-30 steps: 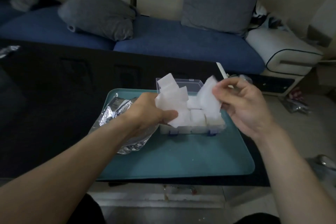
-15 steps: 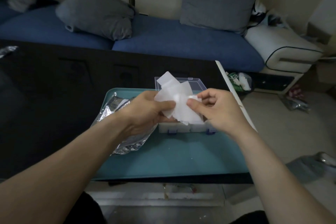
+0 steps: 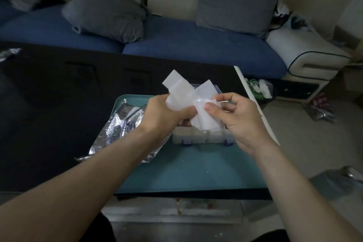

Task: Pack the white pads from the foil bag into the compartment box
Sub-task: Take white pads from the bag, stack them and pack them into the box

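My left hand (image 3: 164, 116) grips a fanned bunch of white pads (image 3: 179, 92) just above the clear compartment box (image 3: 202, 137). My right hand (image 3: 233, 116) pinches one pad (image 3: 206, 120) at the front of that bunch between thumb and fingers. The box stands on a teal tray (image 3: 188, 169), its front compartments showing white pads; the hands hide most of its inside. The crumpled foil bag (image 3: 121, 124) lies on the tray's left side, partly under my left forearm.
The tray rests on a black table (image 3: 49, 114) whose right edge runs close to my right hand. A blue sofa (image 3: 176, 43) with grey cushions stands behind. A small bin with a plastic bag (image 3: 261, 89) sits on the floor to the right.
My right hand, which held a pad out to the right of the bunch, has come back in to my left hand and now pinches a pad at the front of the bunch.
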Tool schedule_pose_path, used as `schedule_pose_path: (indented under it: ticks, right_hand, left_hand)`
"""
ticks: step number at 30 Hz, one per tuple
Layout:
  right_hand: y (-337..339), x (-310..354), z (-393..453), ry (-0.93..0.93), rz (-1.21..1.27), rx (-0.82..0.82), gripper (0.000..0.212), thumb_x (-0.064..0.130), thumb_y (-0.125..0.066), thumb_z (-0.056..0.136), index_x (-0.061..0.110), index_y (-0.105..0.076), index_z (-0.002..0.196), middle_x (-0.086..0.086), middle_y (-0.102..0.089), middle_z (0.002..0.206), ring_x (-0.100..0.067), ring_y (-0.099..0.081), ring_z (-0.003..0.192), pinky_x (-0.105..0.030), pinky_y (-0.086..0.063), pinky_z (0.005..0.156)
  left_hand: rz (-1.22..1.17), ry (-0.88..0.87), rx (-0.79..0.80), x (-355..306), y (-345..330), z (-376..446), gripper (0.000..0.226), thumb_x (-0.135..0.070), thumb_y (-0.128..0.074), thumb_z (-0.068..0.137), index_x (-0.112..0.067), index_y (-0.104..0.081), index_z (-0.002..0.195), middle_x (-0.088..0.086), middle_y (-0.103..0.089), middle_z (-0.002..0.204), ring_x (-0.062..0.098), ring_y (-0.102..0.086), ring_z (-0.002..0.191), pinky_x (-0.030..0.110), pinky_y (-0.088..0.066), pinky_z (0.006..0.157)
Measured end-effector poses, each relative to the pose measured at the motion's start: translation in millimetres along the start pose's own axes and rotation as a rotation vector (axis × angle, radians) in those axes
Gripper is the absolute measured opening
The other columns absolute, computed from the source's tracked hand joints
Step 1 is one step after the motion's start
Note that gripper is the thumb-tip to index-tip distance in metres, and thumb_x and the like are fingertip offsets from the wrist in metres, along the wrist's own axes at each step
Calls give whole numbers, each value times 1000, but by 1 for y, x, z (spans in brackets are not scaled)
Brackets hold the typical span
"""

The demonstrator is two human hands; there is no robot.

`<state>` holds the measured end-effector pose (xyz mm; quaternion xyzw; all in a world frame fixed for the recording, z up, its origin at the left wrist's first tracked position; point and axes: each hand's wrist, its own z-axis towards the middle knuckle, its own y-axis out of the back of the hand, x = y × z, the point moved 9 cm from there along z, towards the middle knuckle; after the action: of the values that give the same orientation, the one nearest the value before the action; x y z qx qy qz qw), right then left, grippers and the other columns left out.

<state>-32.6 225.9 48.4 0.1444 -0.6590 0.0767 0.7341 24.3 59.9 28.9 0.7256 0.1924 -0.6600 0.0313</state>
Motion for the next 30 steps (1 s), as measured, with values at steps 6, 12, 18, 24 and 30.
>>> schedule_pose_path:
  ticks: [6,12,18,24,30]
  right_hand:
    - [0,-14,2,-119,-11,12,30,19,-82,81,20,-68,107,-5,-78,93,-24,-76,89,-44,-60,84]
    - [1,-10,-1,-30,-66,-94,22,19,-84,80,20,-70,97,-8,-75,95,-22,-74,89,-33,-60,80]
    - [-6,-12,-1,-126,-3,-67,22,31,-76,88,17,-72,104,-1,-75,101,-15,-71,96,-38,-60,88]
    - [2,-16,-1,-206,177,-83,15,13,-78,85,13,-70,97,-4,-77,89,-19,-72,80,-32,-59,74]
    - [43,20,1,32,461,-286,28,3,-80,76,13,-61,94,-1,-72,71,-13,-63,59,-24,-54,59]
  left_hand:
    - [-72,61,26,7,-3,1,18,0,-75,81,2,-68,98,13,-76,90,34,-73,86,43,-62,78]
    - [8,62,138,8,-13,-3,51,-14,-86,67,4,-68,111,20,-74,105,39,-70,100,48,-58,85]
    - [165,72,107,12,-8,0,41,8,-84,68,2,-68,106,15,-75,99,33,-73,92,48,-61,80]
    - [336,80,176,16,-13,-3,42,0,-87,68,-7,-68,104,7,-76,95,21,-74,84,32,-60,64]
    - [329,72,74,18,-2,2,37,-2,-88,67,-7,-70,99,5,-77,89,19,-75,80,39,-62,72]
